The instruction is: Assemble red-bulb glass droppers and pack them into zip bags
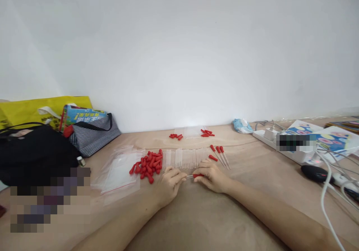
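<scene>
Between my two hands, near the middle of the table, a thin clear tube [190, 176] joins a red rubber bulb [198, 175]. My left hand [170, 183] pinches the tube's left end, and my right hand [210, 175] has its fingers closed on the bulb. A pile of red bulbs [148, 164] lies left of a row of clear tubes [185, 157], just beyond my hands. Several droppers with red bulbs [221, 149] lie right of the row, with a loose red bulb [213, 158] beside them.
Clear plastic bags [120, 172] lie at left, near a small bottle [81, 161], a black bag [36, 153] and a striped bag [97, 135]. More red bulbs [206, 133] lie near the wall. At right are a blue packet [242, 126], a power strip [260, 135] and cables [324, 202].
</scene>
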Action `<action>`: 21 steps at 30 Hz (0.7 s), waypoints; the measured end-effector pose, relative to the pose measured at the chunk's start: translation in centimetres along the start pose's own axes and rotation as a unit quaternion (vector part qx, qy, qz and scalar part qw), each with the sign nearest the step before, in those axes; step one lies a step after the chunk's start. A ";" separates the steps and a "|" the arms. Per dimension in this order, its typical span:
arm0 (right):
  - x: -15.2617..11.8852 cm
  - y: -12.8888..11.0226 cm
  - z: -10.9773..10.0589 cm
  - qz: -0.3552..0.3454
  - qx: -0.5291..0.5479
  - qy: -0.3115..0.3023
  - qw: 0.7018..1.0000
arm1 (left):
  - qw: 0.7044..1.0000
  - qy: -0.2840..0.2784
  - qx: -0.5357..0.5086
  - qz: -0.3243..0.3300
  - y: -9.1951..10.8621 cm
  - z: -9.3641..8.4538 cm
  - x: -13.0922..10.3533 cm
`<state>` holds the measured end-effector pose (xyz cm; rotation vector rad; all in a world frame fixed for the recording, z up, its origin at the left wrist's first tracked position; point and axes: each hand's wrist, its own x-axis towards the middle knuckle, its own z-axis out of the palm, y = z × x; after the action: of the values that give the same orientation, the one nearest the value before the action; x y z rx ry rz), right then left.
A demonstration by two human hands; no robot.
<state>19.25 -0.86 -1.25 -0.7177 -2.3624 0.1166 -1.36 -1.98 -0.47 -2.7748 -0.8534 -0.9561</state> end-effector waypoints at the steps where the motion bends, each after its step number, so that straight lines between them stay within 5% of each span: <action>1: 0.0 0.1 -0.2 -0.001 0.002 -0.006 1.000 | 1.000 -0.002 -0.005 -0.004 0.0 -0.1 0.0; 6: -0.3 0.4 -0.9 0.023 0.030 -0.006 0.999 | 1.000 -0.013 -0.011 -0.026 0.1 -0.5 0.2; 9: -0.5 0.7 -0.7 0.099 0.112 0.042 0.988 | 0.997 -0.027 -0.010 -0.070 0.1 -0.8 0.1; 13: -0.2 0.8 0.2 0.252 0.339 0.117 0.899 | 0.988 -0.055 -0.037 -0.141 0.2 -1.0 0.2; 16: 0.3 0.2 0.8 0.290 0.459 0.143 0.827 | 0.980 -0.045 -0.062 -0.186 0.7 -0.8 0.5; 21: 1.0 -1.8 1.8 0.305 0.486 0.165 0.802 | 0.972 -0.030 -0.101 -0.212 1.7 -0.6 1.0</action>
<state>16.65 -1.63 -1.61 -0.8182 -1.3461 1.2630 -0.15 -3.08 0.72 -2.8584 -1.4799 -1.0718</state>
